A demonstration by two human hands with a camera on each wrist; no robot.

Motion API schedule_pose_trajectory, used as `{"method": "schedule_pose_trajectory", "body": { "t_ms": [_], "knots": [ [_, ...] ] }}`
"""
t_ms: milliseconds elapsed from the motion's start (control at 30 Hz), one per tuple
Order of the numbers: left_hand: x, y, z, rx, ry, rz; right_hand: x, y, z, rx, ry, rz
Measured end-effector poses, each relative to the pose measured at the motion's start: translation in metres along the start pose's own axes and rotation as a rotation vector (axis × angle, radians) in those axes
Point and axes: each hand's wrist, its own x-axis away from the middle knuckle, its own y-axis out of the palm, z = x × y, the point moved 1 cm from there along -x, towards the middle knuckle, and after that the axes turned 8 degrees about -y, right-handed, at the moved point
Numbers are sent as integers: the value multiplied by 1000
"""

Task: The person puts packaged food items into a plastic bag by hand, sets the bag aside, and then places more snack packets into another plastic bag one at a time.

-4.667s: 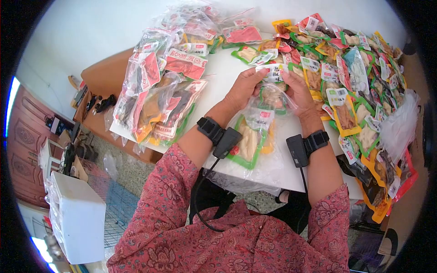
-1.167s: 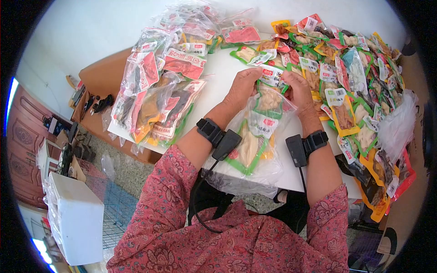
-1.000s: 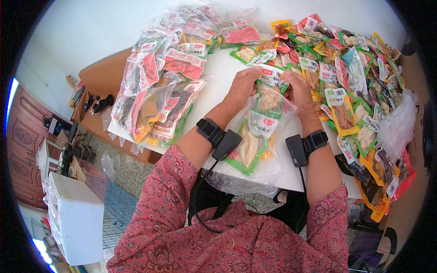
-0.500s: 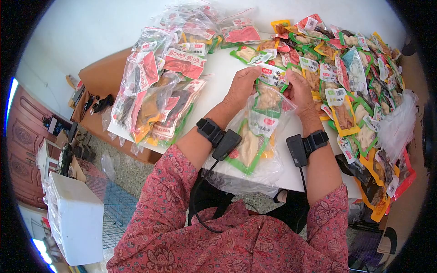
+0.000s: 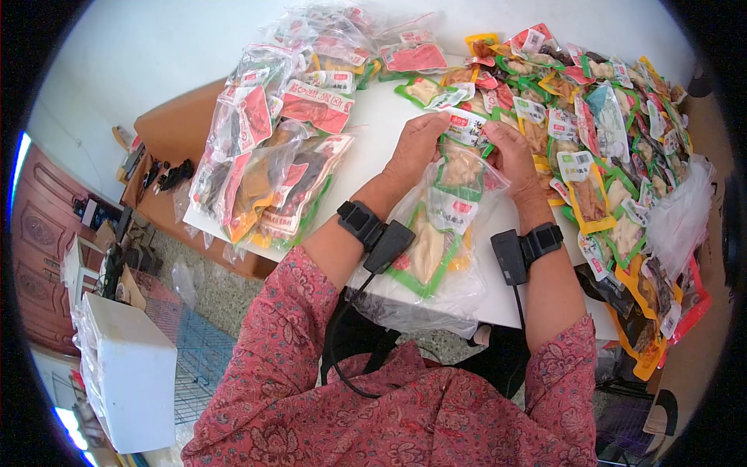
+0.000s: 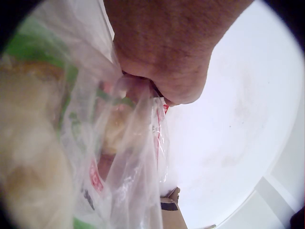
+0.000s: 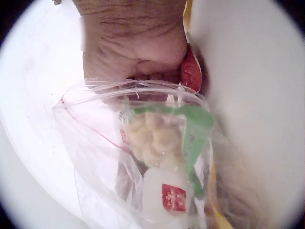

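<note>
In the head view, a green-edged food pouch (image 5: pixel 464 128) with a white and red label is held by its top corners. My left hand (image 5: pixel 419 144) pinches the left corner with the thumb on top. The right corner is in my right hand (image 5: pixel 512 154), thumb also on the label. The pouch's lower part is inside a clear zip bag (image 5: pixel 476 300), which holds another green-edged pouch (image 5: pixel 424 253) with pale food. In the right wrist view, the bag's zip mouth (image 7: pixel 138 90) lies under my right hand; the fingertips are hidden.
A heap of loose food pouches (image 5: pixel 587 187) covers the table's right side. Filled clear bags (image 5: pixel 257 156) are stacked on the left. A bunch of thin plastic bags (image 5: pixel 681 206) lies at the right edge. The white table (image 5: pixel 369 117) shows between the piles.
Since the oldest frame, the held pouch's label has tilted further into view, and the lower pouch in the bag has shifted slightly. Over the last second both hands stay almost still.
</note>
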Motion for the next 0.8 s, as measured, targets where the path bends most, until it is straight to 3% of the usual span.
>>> {"method": "schedule_pose_trajectory", "body": {
  "t_ms": [200,333,400,467,500,533,567,600,667,733,800],
  "knots": [
    [0,-1,2,-70,-35,11,-4,1,5,185,-71,-33],
    [-12,-9,1,-512,178,112,-14,-8,15,362,-165,-40],
    [-16,-13,8,-705,250,160,-16,-15,12,528,-222,46],
    [-8,-8,33,-1082,261,80,-15,-19,12,599,-179,155],
    [-1,-3,46,-1047,175,-23,-21,-26,17,625,-277,241],
    [2,-4,52,-1051,168,-22,-24,-29,17,648,-376,325],
    [4,-5,59,-1080,157,-220,-26,-32,16,689,-457,330],
    [7,-3,65,-1102,143,-418,-25,-34,18,678,-453,325],
    [9,-3,73,-1212,143,-433,-12,-16,-7,231,-178,331],
    [11,1,78,-1325,153,-383,-9,-10,-16,110,-178,296],
    [16,3,82,-1282,150,-395,-6,-6,-22,41,-176,-7]
  ]
}}
